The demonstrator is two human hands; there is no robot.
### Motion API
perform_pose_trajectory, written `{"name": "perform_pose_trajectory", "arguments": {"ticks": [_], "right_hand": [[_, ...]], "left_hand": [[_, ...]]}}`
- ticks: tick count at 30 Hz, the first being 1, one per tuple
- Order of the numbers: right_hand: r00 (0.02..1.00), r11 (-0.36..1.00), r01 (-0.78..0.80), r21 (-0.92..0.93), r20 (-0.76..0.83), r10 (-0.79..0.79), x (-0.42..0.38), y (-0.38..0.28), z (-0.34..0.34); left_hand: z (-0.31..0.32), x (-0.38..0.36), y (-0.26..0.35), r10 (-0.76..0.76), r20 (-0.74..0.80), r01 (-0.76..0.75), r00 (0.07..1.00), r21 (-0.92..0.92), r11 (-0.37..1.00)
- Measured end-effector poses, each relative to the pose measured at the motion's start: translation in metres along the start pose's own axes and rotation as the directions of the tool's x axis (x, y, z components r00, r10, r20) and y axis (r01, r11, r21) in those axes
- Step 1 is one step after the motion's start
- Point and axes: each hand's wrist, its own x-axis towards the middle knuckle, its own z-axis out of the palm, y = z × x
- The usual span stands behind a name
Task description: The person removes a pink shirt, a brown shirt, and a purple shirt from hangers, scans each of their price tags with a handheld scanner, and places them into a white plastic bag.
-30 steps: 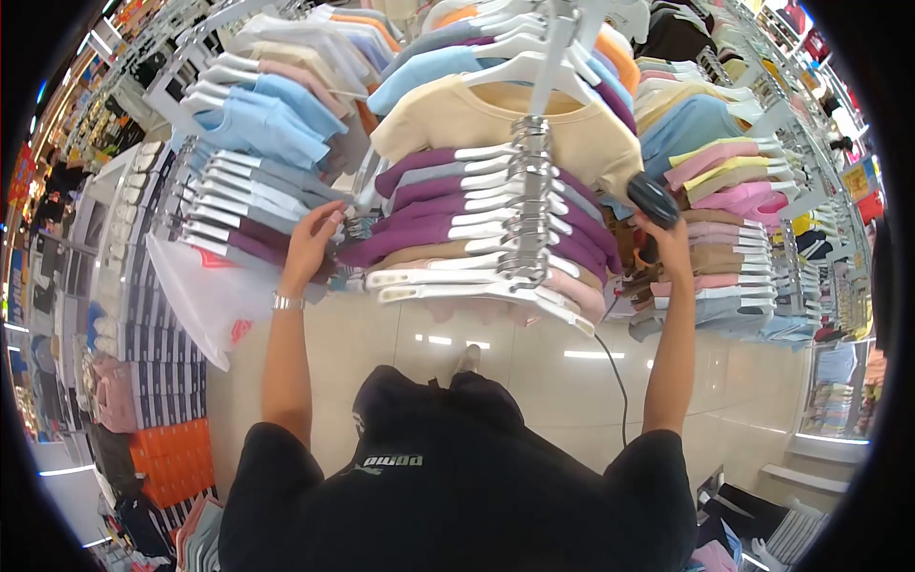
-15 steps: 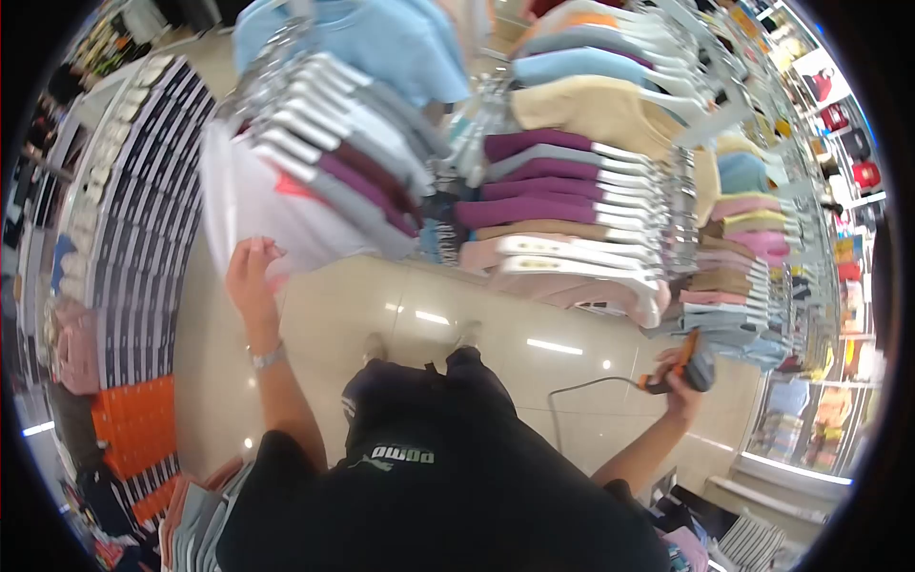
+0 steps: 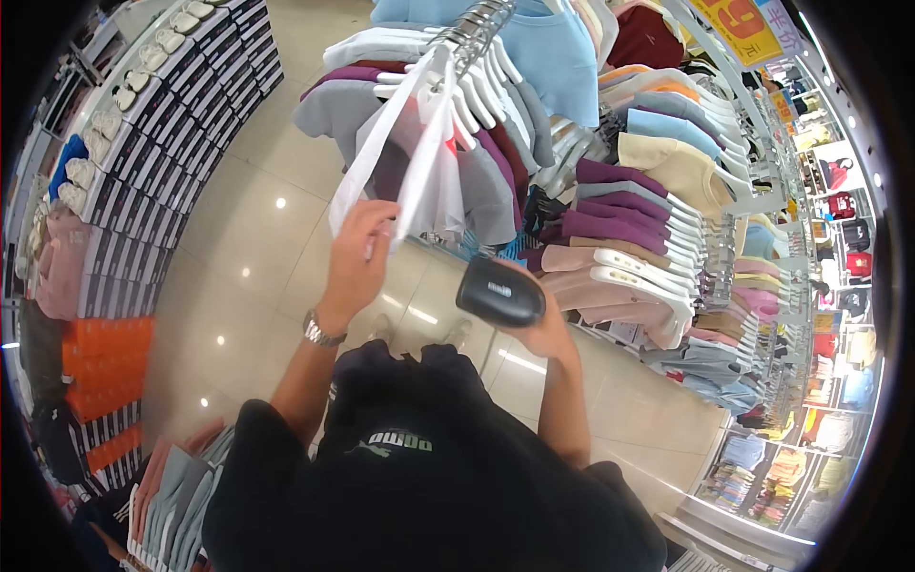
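Scanning step: left hand pinches the hem of the white plastic bag hanging off the garment rack, right hand clamped round the barcode scanner just below; next likely needs the tag exposed.

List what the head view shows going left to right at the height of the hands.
Orange boxes → left hand gripping the white plastic bag → barcode scanner in the right hand → pink shirts on white hangers → far racks of clothes.
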Motion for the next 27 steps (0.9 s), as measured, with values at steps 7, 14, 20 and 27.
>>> {"name": "perform_pose_trajectory", "arguments": {"ticks": [7,14,20,27], "right_hand": [[1.0,0.998,-0.012,0.059,-0.019,0.013,0.065,-0.023,0.043],[0.993,0.998,-0.069,-0.007,-0.096,0.068,0.073,-0.026,0.048],[0.977,0.993,0.112,-0.022,-0.181,-0.115,0.053,-0.009,0.042],[0.879,0.974,-0.157,0.166,-0.427,0.214,-0.015,0.016,0.003]], "left_hand": [[0.018,0.002,-0.014,-0.052,0.231,0.123,0.971,-0.301,0.946],[0.018,0.005,-0.065,-0.218,0.234,0.279,0.948,-0.274,0.92],[0.008,0.021,-0.045,-0.21,0.037,0.209,0.977,-0.354,0.911],[0.046,0.0,0.069,0.335,-0.112,-0.351,0.935,-0.177,0.92]]}}
